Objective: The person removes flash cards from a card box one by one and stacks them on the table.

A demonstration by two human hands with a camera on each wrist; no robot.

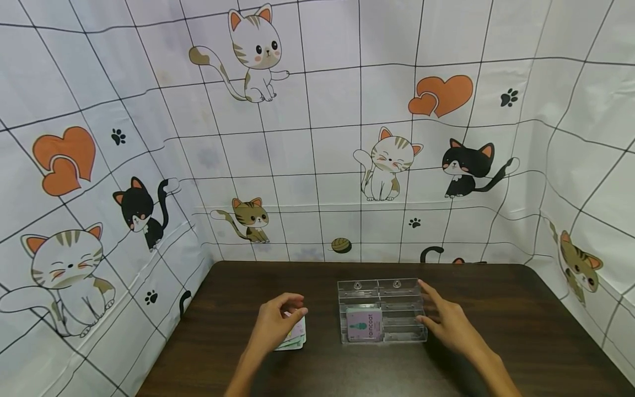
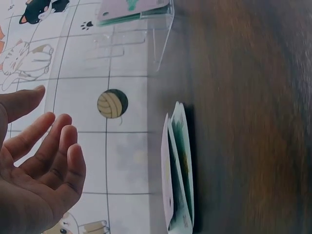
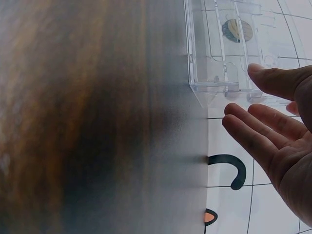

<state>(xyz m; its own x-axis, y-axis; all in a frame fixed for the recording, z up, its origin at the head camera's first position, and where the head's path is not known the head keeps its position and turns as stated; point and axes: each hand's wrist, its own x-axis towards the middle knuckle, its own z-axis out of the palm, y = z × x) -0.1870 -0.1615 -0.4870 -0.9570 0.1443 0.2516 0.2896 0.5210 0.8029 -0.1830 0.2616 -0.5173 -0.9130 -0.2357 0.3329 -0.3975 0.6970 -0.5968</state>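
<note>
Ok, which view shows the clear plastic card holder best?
The head view: the clear plastic card holder appears nearly whole, both columns visible. The right wrist view shows only part, cropped at the top; the left wrist view just a cropped part with cards.

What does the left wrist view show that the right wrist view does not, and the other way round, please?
Only the left wrist view shows the left hand, the loose card stack and the pink-faced card in the clear rack.

Only the right wrist view shows the right hand and the curled black tail print beside the table edge.

Both show part of the rack, the dark table, the yarn-ball print and the gridded backdrop.
</note>
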